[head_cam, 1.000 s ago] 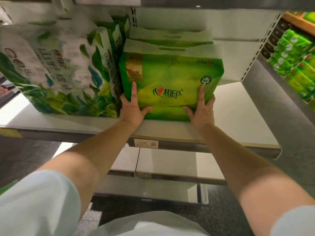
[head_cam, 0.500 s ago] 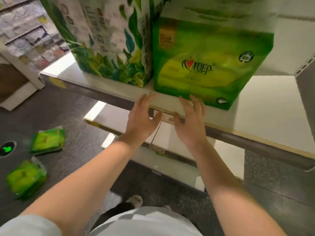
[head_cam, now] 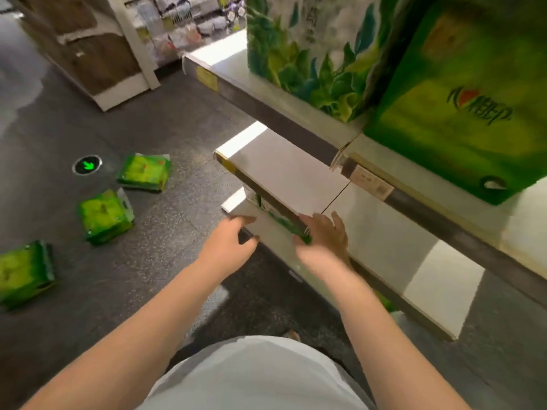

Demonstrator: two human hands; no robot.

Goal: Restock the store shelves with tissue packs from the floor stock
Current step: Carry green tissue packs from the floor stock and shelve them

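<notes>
The dark floor (head_cam: 165, 119) spreads out to the left of both hands. Up and to the right of the hands runs the top shelf (head_cam: 299, 102), carrying a tall leaf-printed pack (head_cam: 305, 51) and, touching it on the right, a green tissue pack (head_cam: 461, 113) that stands at the shelf's front edge. Just beyond the hands lies the lower shelf (head_cam: 284, 173). Three small green tissue packs lie on the floor well to the left of the left hand: one nearest the view's edge (head_cam: 23, 273), one in the middle (head_cam: 103, 216), one farthest (head_cam: 145, 172). The left hand (head_cam: 229, 241) hangs with fingers loosely curled, holding nothing. The right hand (head_cam: 322, 241), fingers relaxed and spread, also holds nothing, in front of the lower shelf's edge.
</notes>
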